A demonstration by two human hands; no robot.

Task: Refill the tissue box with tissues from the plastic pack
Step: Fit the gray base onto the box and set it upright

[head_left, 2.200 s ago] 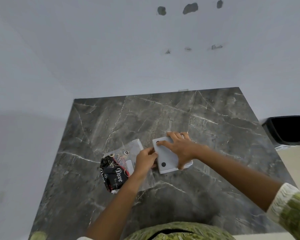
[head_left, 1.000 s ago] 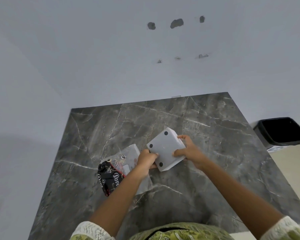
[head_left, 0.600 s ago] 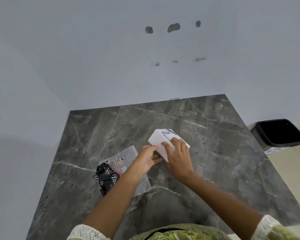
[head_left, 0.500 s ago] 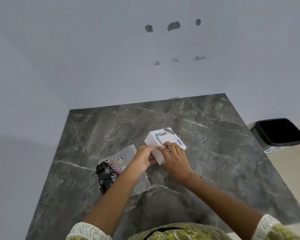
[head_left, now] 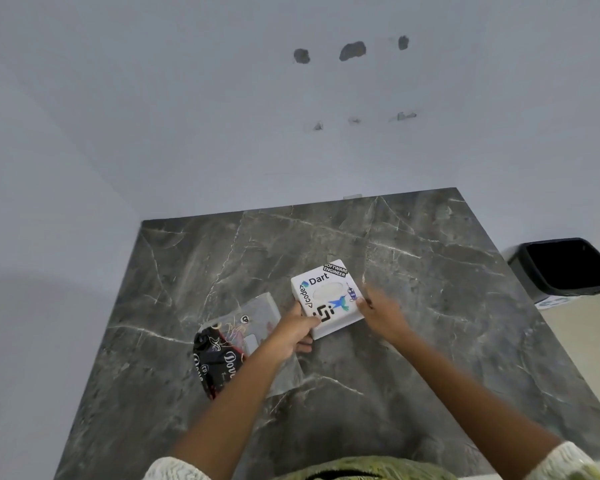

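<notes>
White and stickered, the box (head_left: 327,298) sat near the middle of the marble table (head_left: 430,289), opening side up, with the pale oval slot showing between a "Dart" sticker and a blue bird sticker. Your two hands flanked it. Your left hand (head_left: 297,330) was at the box's 7 o'clock corner, fingers curled round that lower edge and thumb on top near a black square logo, so it gripped the box. Your right hand (head_left: 381,313) lay at the box's 4 o'clock side, fingers spread loosely and reaching toward 11 o'clock; the fingertips (head_left: 361,301) met the box's right edge near the bird sticker, and the hand was open, not clasped around anything. The motion blur there left the exact contact unclear.

The pack (head_left: 236,341) lay flat on the table at 8 o'clock from the box, just beside your left hand and partly under your left forearm; its clear film showed a black printed end toward 7 o'clock. A black bin (head_left: 565,266) stood off the table at 3 o'clock, well apart.
</notes>
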